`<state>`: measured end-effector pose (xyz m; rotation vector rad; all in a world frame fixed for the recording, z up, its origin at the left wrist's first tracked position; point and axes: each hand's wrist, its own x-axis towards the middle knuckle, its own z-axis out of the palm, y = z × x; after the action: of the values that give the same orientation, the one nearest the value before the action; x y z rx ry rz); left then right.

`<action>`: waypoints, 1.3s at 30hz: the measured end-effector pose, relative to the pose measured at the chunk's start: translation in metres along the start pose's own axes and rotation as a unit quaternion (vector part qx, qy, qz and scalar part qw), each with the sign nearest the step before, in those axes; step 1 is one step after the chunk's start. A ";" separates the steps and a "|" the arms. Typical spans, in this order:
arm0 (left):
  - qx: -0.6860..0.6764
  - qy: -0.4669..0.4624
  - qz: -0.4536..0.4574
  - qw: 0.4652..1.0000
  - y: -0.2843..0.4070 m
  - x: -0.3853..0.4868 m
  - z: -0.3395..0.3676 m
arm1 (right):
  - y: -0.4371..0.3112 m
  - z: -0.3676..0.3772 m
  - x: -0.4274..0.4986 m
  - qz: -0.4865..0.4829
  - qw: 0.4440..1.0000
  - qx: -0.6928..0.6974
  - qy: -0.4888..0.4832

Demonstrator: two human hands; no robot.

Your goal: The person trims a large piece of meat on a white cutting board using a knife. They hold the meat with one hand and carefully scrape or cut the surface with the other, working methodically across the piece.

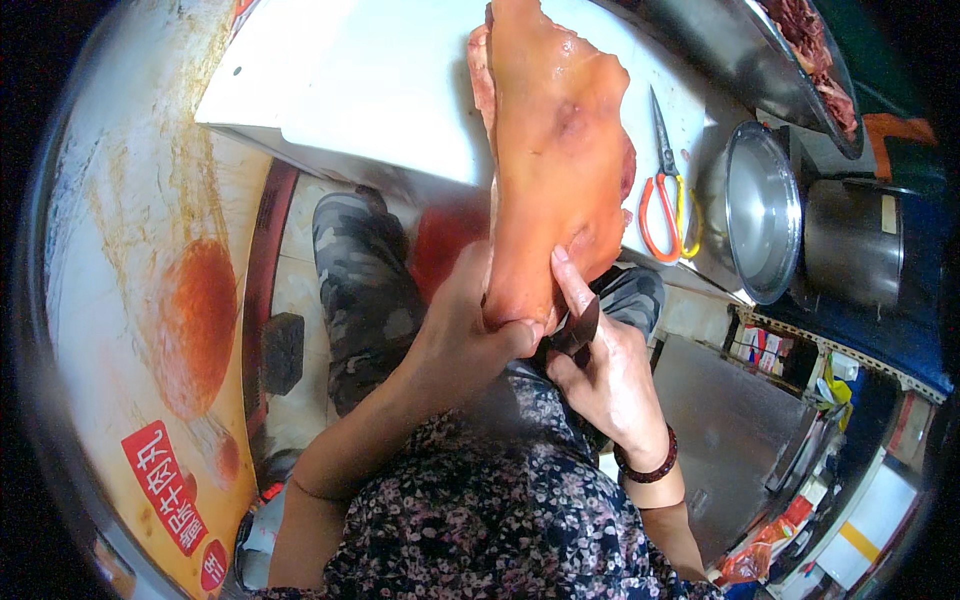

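A large slab of skin-on raw meat [559,165], orange-brown on its skin side, hangs over the near edge of a white work surface [360,90]. Its narrow lower end is gripped by my left hand [480,322], the thumb across the tip. My right hand [611,367], with a beaded bracelet at the wrist, holds a small dark blade [581,328]; the index finger rests on the skin. Whatever handle the blade has is hidden by the fingers. Scissors [667,184] with one red and one yellow handle lie on the white surface, right of the meat.
Right of the scissors stands a shiny metal basin [763,214], with a dark metal pot [853,244] beyond it. A large metal bowl [806,64] at the top right holds dark red meat. My camouflage-clad knees are under the surface's near edge. A printed panel [161,315] stands at the left.
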<state>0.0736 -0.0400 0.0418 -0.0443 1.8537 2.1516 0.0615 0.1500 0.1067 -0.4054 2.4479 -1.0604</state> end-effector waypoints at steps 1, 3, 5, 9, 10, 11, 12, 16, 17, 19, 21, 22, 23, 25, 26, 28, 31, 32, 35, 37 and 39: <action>-0.003 0.007 0.002 1.000 0.002 -0.002 0.001 | -0.001 -0.001 -0.001 0.008 1.000 0.004 -0.005; -0.003 0.020 0.013 1.000 0.007 -0.005 0.002 | -0.001 -0.008 -0.002 0.011 0.999 0.048 0.011; -0.017 0.028 -0.007 0.999 0.013 -0.006 0.004 | 0.005 -0.011 -0.001 0.015 0.985 0.157 0.074; -0.046 0.038 -0.038 0.997 0.015 -0.009 0.007 | -0.001 -0.016 0.016 0.030 0.908 0.362 0.211; -0.044 0.042 -0.024 0.998 0.014 -0.010 0.008 | 0.002 -0.017 0.023 0.000 0.910 0.357 0.210; -0.030 0.047 -0.012 0.998 0.014 -0.009 0.008 | 0.005 -0.014 0.028 -0.010 0.909 0.357 0.215; -0.016 0.052 0.001 0.999 0.015 -0.009 0.009 | 0.008 -0.010 0.032 -0.021 0.908 0.356 0.220; -0.017 0.046 -0.018 0.999 0.019 -0.008 0.007 | 0.006 -0.009 0.039 -0.018 0.919 0.337 0.202; -0.026 0.043 -0.029 0.998 0.019 -0.008 0.007 | 0.004 -0.010 0.039 -0.005 0.922 0.337 0.189; -0.043 0.037 -0.051 0.997 0.021 -0.009 0.008 | 0.007 -0.008 0.043 -0.011 0.931 0.302 0.202; -0.039 0.033 -0.017 0.999 0.014 -0.009 0.008 | 0.006 -0.007 0.044 -0.003 0.937 0.283 0.205; -0.036 0.032 0.000 0.999 0.012 -0.009 0.008 | 0.003 -0.008 0.043 0.008 0.939 0.281 0.200; -0.035 0.036 0.002 0.999 0.012 -0.010 0.008 | 0.002 -0.008 0.043 0.019 0.940 0.279 0.195; -0.035 0.039 0.005 0.999 0.013 -0.009 0.010 | 0.005 -0.007 0.044 0.024 0.931 0.310 0.189; -0.015 0.039 0.008 0.999 0.014 -0.009 0.010 | 0.006 -0.006 0.044 0.026 0.927 0.326 0.186; 0.026 0.039 0.012 0.999 0.019 -0.010 0.009 | 0.007 -0.005 0.045 0.012 0.928 0.316 0.195; 0.043 0.040 -0.003 0.998 0.025 -0.010 0.009 | 0.007 -0.004 0.045 -0.005 0.933 0.298 0.201; 0.032 0.040 -0.002 0.999 0.024 -0.010 0.010 | 0.007 -0.004 0.045 -0.010 0.935 0.292 0.202; 0.009 0.034 -0.006 0.999 0.022 -0.009 0.009 | 0.016 0.000 0.044 -0.093 0.956 0.117 0.254; 0.003 0.028 -0.020 0.999 0.020 -0.008 0.008 | 0.012 -0.003 0.045 -0.067 0.944 0.162 0.280; 0.035 0.033 0.012 0.999 0.017 -0.008 0.007 | 0.006 -0.009 0.045 -0.040 0.929 0.204 0.307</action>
<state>0.0783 -0.0367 0.0615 -0.0789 1.9737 2.1228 0.0182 0.1405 0.0950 -0.0301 2.6180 -1.9215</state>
